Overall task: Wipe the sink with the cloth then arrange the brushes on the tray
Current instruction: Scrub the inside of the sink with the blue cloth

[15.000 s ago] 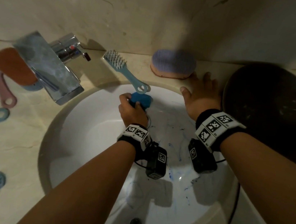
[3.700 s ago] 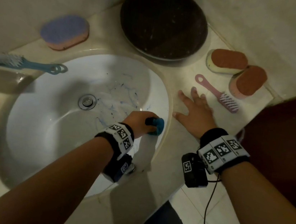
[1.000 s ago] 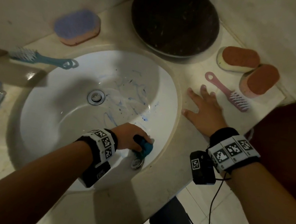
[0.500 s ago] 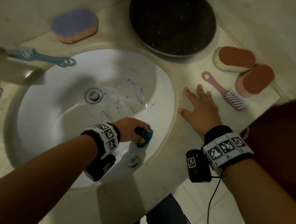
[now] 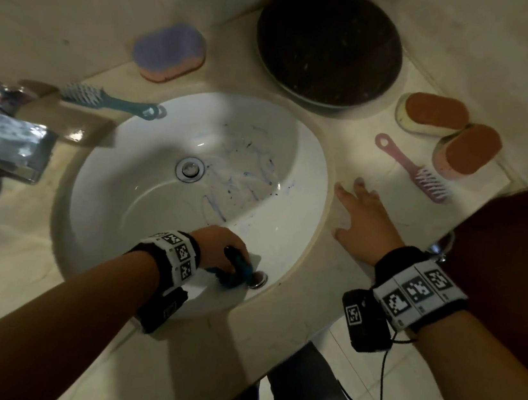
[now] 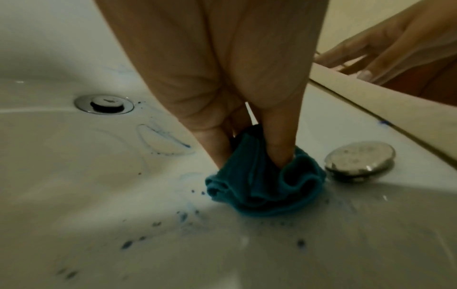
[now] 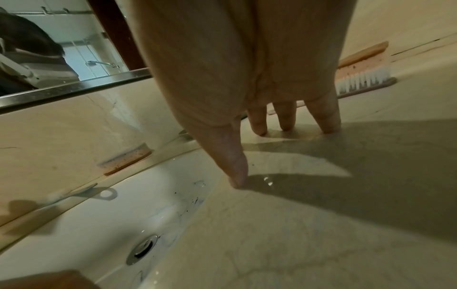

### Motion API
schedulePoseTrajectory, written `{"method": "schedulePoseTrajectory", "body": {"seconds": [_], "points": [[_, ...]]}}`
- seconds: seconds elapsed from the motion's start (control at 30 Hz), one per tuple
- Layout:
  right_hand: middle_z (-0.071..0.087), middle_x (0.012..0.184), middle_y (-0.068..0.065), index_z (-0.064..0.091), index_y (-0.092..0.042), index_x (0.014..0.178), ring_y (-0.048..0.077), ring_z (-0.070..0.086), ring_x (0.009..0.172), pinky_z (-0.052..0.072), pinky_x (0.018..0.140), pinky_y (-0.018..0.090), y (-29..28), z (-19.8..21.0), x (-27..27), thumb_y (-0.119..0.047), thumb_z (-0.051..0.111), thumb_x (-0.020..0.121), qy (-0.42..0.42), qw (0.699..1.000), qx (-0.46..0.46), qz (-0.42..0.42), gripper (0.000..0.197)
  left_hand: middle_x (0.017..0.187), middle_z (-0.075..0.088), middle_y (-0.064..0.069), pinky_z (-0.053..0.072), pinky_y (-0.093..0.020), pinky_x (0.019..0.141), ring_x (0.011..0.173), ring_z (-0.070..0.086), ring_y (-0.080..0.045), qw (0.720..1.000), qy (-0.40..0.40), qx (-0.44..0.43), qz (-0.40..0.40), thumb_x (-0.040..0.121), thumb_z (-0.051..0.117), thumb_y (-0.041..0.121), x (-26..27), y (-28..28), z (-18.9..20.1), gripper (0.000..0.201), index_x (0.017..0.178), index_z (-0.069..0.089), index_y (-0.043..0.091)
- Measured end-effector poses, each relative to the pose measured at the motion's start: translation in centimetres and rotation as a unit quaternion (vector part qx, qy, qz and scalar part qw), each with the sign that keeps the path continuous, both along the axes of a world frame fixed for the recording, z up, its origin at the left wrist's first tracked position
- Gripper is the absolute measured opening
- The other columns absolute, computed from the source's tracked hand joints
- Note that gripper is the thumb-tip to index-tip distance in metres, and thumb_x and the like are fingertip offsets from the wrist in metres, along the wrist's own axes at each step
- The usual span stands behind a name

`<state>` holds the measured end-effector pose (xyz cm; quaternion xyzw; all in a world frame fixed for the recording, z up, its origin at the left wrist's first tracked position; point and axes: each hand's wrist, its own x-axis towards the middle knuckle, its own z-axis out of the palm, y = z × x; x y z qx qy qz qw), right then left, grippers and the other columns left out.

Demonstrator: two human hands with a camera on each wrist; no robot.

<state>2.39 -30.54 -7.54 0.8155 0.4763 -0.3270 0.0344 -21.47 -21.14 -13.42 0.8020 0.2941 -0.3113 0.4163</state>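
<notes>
Nearest me, my left hand (image 5: 221,248) is down inside the sink (image 5: 119,214), its fingers (image 6: 279,148) curled into the bunched teal cloth (image 6: 262,187) and pinching it against the white wall of the bowl, on the side closest to my body. The cloth sits just beside the small round metal overflow cap (image 6: 359,161), apparently touching it in the head view, though the left wrist view leaves a sliver between them. Blue specks and smears mark the porcelain around the cloth and run up toward the drain (image 5: 189,169) in the middle of the bowl. My right hand (image 5: 365,221) holds nothing: it lies flat on the stone counter (image 5: 337,296) just right of the sink rim, fingers (image 7: 326,119) straight and spread, tips pressed to the surface. Just beyond those fingertips lies a pink brush (image 5: 417,171), bristles toward the counter's edge, and past it two orange-topped sponges (image 5: 449,130), one leaning against the other. Farther back, the dark round tray (image 5: 330,40) rests in the corner with nothing on it. At the far rim of the sink a blue brush (image 5: 107,102) lies beside the chrome tap (image 5: 5,139), and a purple-topped sponge (image 5: 169,51) sits by the wall.
</notes>
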Motion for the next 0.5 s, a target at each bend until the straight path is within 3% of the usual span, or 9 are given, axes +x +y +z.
{"method": "schedulePoseTrajectory", "body": {"seconds": [0.17, 0.5], "points": [[-0.009, 0.159, 0.0, 0.009, -0.032, 0.15, 0.029, -0.004, 0.147, 0.012, 0.119, 0.045, 0.0, -0.3, 0.1, -0.021, 0.058, 0.089, -0.003, 1.0, 0.001, 0.0, 0.079, 0.122, 0.063, -0.001, 0.041, -0.029, 0.1, 0.114, 0.056, -0.019, 0.998, -0.048, -0.003, 0.028, 0.083, 0.063, 0.011, 2.3, 0.3, 0.1, 0.037, 0.118, 0.064, 0.022], [-0.006, 0.159, 0.003, 0.01, -0.029, 0.15, 0.032, -0.001, 0.146, 0.01, 0.119, 0.04, 0.0, 0.0, 0.1, -0.022, 0.06, 0.088, -0.005, 1.0, 0.006, 0.012, 0.079, 0.115, 0.065, -0.002, 0.046, -0.035, 0.098, 0.109, 0.058, -0.021, 0.999, 0.028, -0.001, -0.041, 0.081, 0.068, 0.02, 1.8, 0.2, 0.5, 0.031, 0.112, 0.065, 0.022]]}}
